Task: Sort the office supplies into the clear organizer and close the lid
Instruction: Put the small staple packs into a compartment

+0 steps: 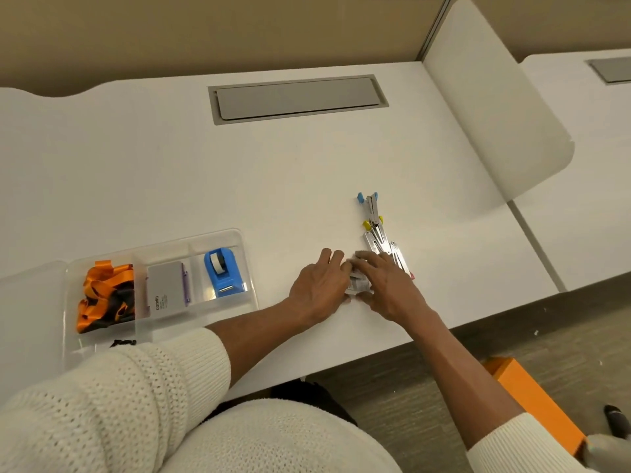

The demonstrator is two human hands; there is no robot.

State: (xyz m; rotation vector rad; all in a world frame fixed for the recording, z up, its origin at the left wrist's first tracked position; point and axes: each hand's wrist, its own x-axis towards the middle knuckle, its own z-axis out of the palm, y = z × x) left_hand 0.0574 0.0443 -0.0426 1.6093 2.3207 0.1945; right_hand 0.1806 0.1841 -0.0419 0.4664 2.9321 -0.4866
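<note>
Head view, hands [319, 285] gathering small boxes [356, 284]

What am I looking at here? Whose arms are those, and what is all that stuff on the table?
The picture comes from a camera worn on a person's head, looking down, so you see that person's own two arms in white sleeves. The left hand and right hand are together on the white desk, gathered around a small pack that is mostly hidden; I cannot tell how firm the grip is. Just beyond lie several metal staplers with blue and yellow ends. On the left is a clear organizer with its lid open. It holds orange and black ribbons, a grey box and a blue tape dispenser, each in its own compartment.
</note>
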